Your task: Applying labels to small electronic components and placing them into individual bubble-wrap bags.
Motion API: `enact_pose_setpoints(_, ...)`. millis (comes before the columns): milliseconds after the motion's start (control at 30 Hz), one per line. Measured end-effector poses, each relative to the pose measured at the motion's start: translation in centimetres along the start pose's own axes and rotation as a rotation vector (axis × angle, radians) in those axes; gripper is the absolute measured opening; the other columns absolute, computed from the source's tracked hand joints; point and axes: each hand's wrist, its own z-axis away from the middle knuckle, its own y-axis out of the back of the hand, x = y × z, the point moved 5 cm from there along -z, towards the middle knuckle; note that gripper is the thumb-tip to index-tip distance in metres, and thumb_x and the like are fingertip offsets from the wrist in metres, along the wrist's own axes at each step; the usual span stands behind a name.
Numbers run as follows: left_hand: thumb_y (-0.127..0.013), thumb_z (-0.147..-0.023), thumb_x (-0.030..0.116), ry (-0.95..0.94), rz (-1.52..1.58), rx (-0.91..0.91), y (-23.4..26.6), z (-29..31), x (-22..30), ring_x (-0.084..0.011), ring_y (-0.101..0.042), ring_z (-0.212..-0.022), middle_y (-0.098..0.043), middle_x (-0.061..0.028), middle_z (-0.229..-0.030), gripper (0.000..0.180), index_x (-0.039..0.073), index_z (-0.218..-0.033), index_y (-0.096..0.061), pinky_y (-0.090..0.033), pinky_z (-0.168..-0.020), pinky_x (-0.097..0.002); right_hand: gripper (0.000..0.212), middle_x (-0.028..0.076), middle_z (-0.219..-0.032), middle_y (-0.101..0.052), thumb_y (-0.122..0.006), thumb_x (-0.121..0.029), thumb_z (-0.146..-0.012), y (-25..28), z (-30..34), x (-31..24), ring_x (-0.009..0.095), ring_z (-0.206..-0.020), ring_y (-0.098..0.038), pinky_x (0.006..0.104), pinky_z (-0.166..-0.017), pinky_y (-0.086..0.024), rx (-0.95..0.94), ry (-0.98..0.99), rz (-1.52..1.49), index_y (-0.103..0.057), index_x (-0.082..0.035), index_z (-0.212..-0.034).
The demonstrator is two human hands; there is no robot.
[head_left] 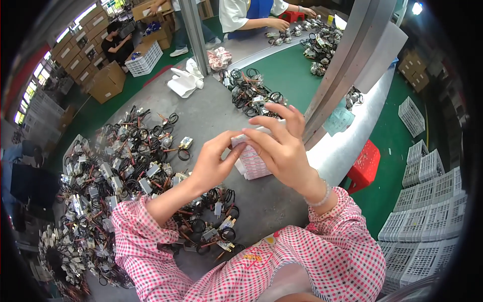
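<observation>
Both hands are at a stack of white label sheets (254, 165) printed in red, tilted up over the grey tabletop. My left hand (214, 158) pinches its upper left corner between thumb and fingers. My right hand (287, 153) is at the upper edge, index fingertip beside the left fingers, the other fingers spread and raised; its thumb is mostly hidden. To the left spreads a big heap of small metal parts (146, 186) with coiled black leads and copper-coloured ends. A single such part (185, 143) lies apart, near my left hand.
A metal post (342, 65) rises right of my right hand. Beyond are a smaller pile of parts (251, 90) and white gloves (185, 83). A red stool (365, 166) and white plastic crates (422, 201) stand at right. Another person's hands (277, 24) work across the table.
</observation>
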Motion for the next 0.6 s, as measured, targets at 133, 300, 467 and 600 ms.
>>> enact_pose_setpoints(133,-0.052,-0.086,0.003,-0.093,-0.075,-0.04,-0.8,0.4,0.7,-0.0316,-0.052,-0.075,-0.052,-0.0148,-0.081,0.015,-0.002,-0.1,-0.052,-0.042,-0.066,-0.036,0.017,0.001,-0.093,-0.06,-0.066,-0.011,-0.072,-0.6,-0.3,0.0,0.024,-0.107,-0.05,0.045,-0.102,-0.021,-0.062,0.083,-0.06,-0.064,-0.01,-0.089)
enact_pose_setpoints(300,-0.049,-0.087,0.001,-0.116,-0.036,0.01,-0.6,0.3,0.7,-0.031,-0.054,-0.076,-0.053,-0.0165,-0.085,0.014,-0.003,-0.1,-0.052,-0.043,-0.067,-0.0351,0.017,0.0,-0.087,-0.06,-0.066,-0.009,-0.07,-0.7,-0.3,-0.1,0.022,-0.103,-0.053,0.0464,-0.102,-0.021,-0.026,0.127,-0.045,-0.064,-0.009,-0.087)
enact_pose_setpoints(467,-0.049,-0.088,0.003,-0.033,-0.038,0.012,-0.6,0.8,0.4,-0.0288,-0.056,-0.07,-0.055,-0.0161,-0.079,0.013,-0.004,-0.098,-0.054,-0.044,-0.063,-0.0338,0.017,0.002,-0.086,-0.059,-0.065,-0.006,-0.068,-1.2,0.2,-0.3,0.022,-0.099,-0.055,0.0471,-0.101,-0.023,-0.013,0.166,-0.051,-0.064,-0.008,-0.085)
enact_pose_setpoints(600,-0.05,-0.089,0.006,0.008,-0.003,0.063,-0.8,0.8,0.2,-0.0274,-0.055,-0.066,-0.055,-0.0153,-0.073,0.012,-0.003,-0.094,-0.055,-0.043,-0.06,-0.0339,0.017,0.002,-0.086,-0.06,-0.065,-0.006,-0.068,-1.5,0.3,-0.1,0.022,-0.097,-0.056,0.0469,-0.1,-0.025,0.011,0.19,-0.051,-0.064,-0.007,-0.084)
